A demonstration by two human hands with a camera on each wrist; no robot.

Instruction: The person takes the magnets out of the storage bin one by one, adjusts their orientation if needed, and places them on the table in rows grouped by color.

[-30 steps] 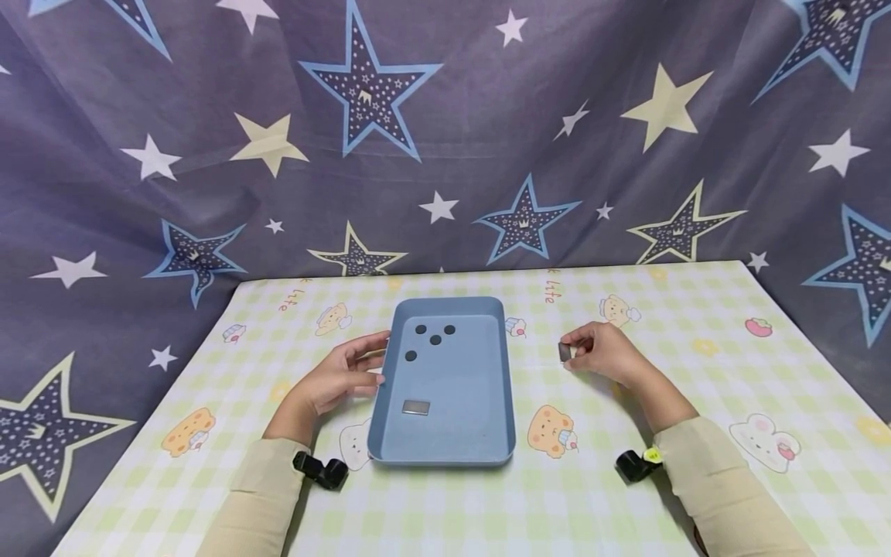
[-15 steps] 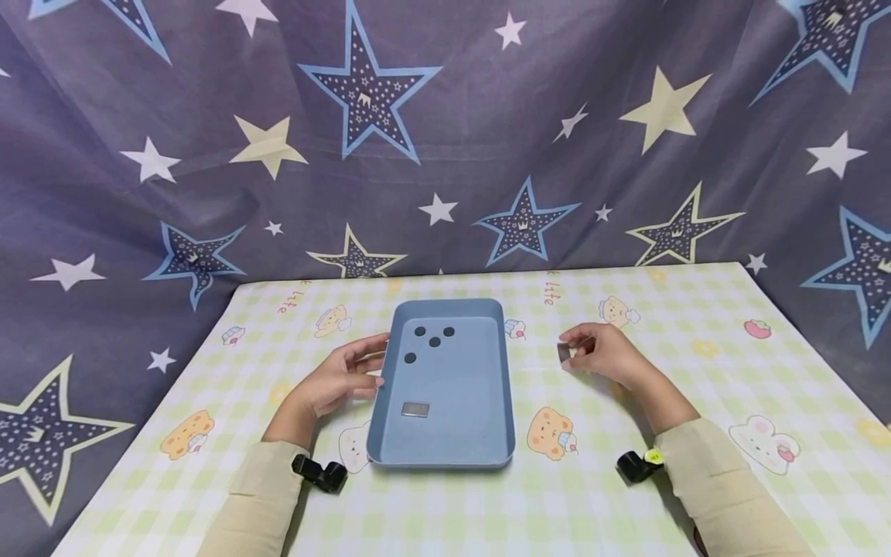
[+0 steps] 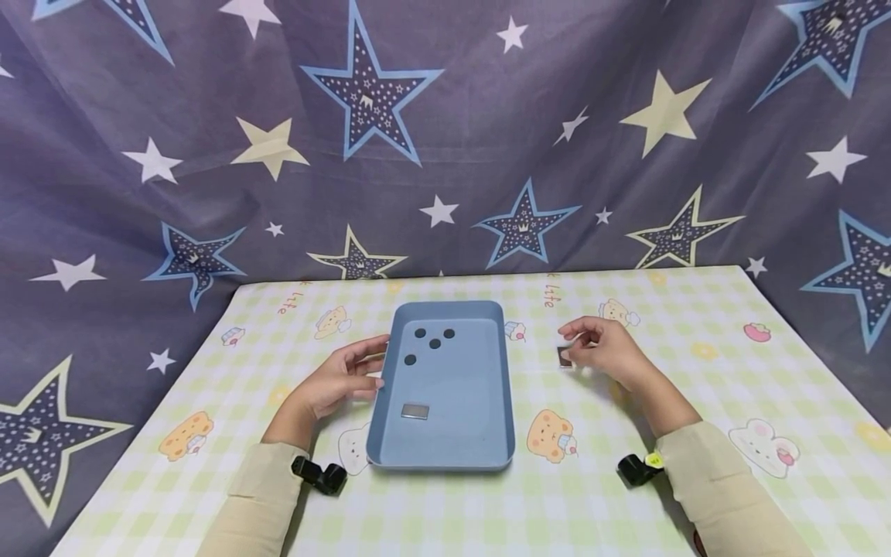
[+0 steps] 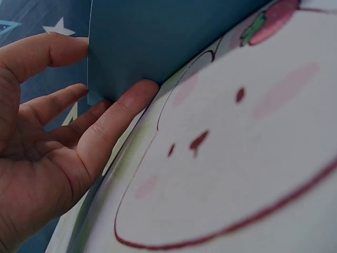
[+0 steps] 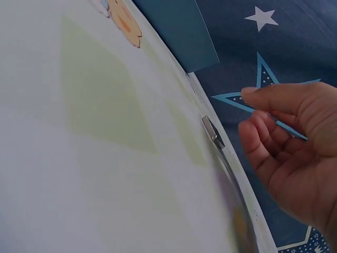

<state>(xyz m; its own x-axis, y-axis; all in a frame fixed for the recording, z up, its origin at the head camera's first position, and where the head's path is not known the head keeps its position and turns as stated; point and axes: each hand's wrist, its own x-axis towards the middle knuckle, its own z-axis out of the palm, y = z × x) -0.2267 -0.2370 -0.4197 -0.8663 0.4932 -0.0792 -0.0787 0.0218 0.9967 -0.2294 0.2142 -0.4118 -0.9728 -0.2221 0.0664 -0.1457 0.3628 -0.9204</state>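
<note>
A blue rectangular tray (image 3: 459, 458) stands on the table, with several small black discs (image 3: 435, 343) near its far end and a flat grey rectangular piece (image 3: 414, 411) in its nearer half. My left hand (image 3: 339, 379) is at the tray's left wall, fingers extended, touching it with the fingertips. To the right of the tray, another small dark rectangular piece (image 3: 564, 357) with a silvery edge lies on the tablecloth. My right hand (image 3: 605, 352) hovers just beside it with loosely bent fingers; the right wrist view shows a gap between hand and piece (image 5: 213, 132).
A checked tablecloth (image 3: 445, 518) with cartoon prints covers the table. Behind the table's far edge hangs a dark star-patterned curtain (image 3: 445, 139).
My right hand has let go of the small dark rectangular piece, which now lies on the tablecloth, and the fingers have lifted slightly off it. The left hand and tray stay put.
</note>
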